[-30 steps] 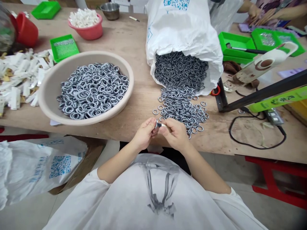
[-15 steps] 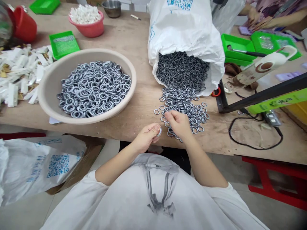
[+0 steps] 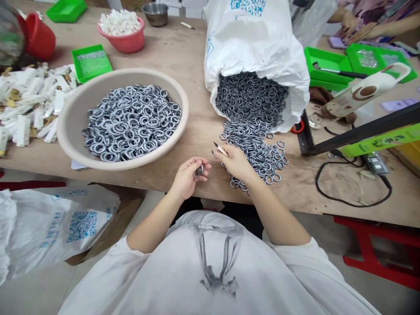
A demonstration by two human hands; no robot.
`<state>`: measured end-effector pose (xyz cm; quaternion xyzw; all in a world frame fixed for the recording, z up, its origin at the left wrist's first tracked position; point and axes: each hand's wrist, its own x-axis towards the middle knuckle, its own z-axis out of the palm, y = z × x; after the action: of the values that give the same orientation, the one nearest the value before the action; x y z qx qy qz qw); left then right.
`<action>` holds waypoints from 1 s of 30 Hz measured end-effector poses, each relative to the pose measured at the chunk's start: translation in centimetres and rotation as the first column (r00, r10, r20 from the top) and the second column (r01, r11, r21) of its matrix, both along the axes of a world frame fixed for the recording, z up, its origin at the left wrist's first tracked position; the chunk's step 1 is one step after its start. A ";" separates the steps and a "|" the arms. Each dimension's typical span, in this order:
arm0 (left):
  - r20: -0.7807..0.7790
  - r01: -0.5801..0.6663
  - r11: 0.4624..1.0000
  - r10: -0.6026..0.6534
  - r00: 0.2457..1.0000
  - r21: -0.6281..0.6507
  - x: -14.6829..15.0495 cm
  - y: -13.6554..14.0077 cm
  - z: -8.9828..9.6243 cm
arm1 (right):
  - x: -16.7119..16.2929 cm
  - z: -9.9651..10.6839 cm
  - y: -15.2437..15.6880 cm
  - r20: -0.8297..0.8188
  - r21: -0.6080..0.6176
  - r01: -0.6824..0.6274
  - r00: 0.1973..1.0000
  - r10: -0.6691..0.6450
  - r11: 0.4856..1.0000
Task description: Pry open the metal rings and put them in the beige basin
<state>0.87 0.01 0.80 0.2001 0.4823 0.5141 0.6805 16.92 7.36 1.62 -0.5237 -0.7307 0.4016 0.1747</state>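
Note:
My left hand [image 3: 188,177] is curled around a small metal ring [image 3: 198,171] near the table's front edge. My right hand [image 3: 236,162] holds a thin stick-like tool [image 3: 220,149] and rests on the edge of a heap of loose metal rings [image 3: 259,151] spilling from a white sack [image 3: 256,48]. A beige basin [image 3: 72,113] full of the same rings sits to the left of my hands.
White paper scraps [image 3: 29,105] lie at far left, with green trays [image 3: 92,63], a pink bowl [image 3: 123,37] and a red cup [image 3: 39,39] behind. A black arm [image 3: 361,131], a cable [image 3: 354,192] and green trays [image 3: 328,65] stand right. Another person's hands [image 3: 354,22] work at the back right.
My hands came apart: the left kept the ring and drew toward the basin side, the right went out to the ring heap, and the thin tool now shows in its fingers.

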 end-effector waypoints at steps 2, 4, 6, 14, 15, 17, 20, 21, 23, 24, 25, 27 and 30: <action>0.003 0.013 1.000 -0.013 1.000 0.018 1.3 0.1 0.1 | 0.2 0.2 -1.9 -0.436 -0.186 -0.028 0.898 -0.057 0.982; -0.018 0.047 0.997 -0.045 0.999 0.067 2.8 0.1 0.3 | 0.0 0.1 -3.9 -0.630 -0.303 -0.027 0.756 -0.179 0.952; -0.043 0.070 0.989 -0.065 0.997 0.133 4.0 -0.1 0.6 | -0.2 -0.1 -5.2 -0.658 -0.315 0.080 0.700 -0.279 0.946; 0.074 0.164 0.978 -0.175 0.982 0.128 4.1 -0.7 1.7 | 2.4 1.1 -5.0 -0.426 0.064 0.155 0.898 -0.114 0.986; 0.110 0.159 0.982 -0.170 0.979 0.103 4.0 -0.7 1.8 | 2.6 1.3 -5.2 -0.346 0.151 0.106 0.937 -0.048 0.983; 0.151 0.134 0.989 -0.141 0.978 0.056 3.9 -0.8 2.0 | 2.8 1.6 -5.6 -0.192 0.304 0.012 0.980 0.048 0.953; 0.160 0.092 0.996 -0.093 0.983 0.013 4.0 -1.0 2.1 | 2.6 1.8 -6.2 -0.060 0.428 -0.057 0.994 0.091 0.902; 0.161 0.087 0.996 -0.088 0.983 0.010 4.1 -1.1 2.1 | 2.5 1.7 -6.3 -0.037 0.451 -0.066 0.995 0.093 0.890; 0.171 0.089 0.996 -0.090 0.981 0.014 4.1 -1.1 2.1 | 2.4 1.7 -6.4 -0.015 0.480 -0.076 0.995 0.095 0.874; 0.178 0.095 0.995 -0.096 0.979 0.019 4.0 -1.1 2.1 | 2.3 1.6 -6.4 -0.014 0.483 -0.079 0.995 0.097 0.872; 0.186 0.105 0.994 -0.107 0.977 0.024 3.9 -1.1 2.1 | 2.1 1.6 -6.4 -0.019 0.478 -0.078 0.995 0.099 0.875; 0.204 0.130 0.991 -0.132 0.970 0.023 3.7 -1.0 2.1 | 1.9 1.4 -6.4 -0.041 0.442 -0.066 0.995 0.094 0.895; 0.236 0.178 0.983 -0.181 0.955 0.032 3.3 -1.2 2.2 | 1.7 0.8 -5.8 -0.085 0.334 -0.024 0.995 0.056 0.942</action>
<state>4.12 -1.23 2.98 0.1834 0.3744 0.4729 0.7762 18.63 1.56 2.45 -0.4524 -0.7896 0.2998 0.2862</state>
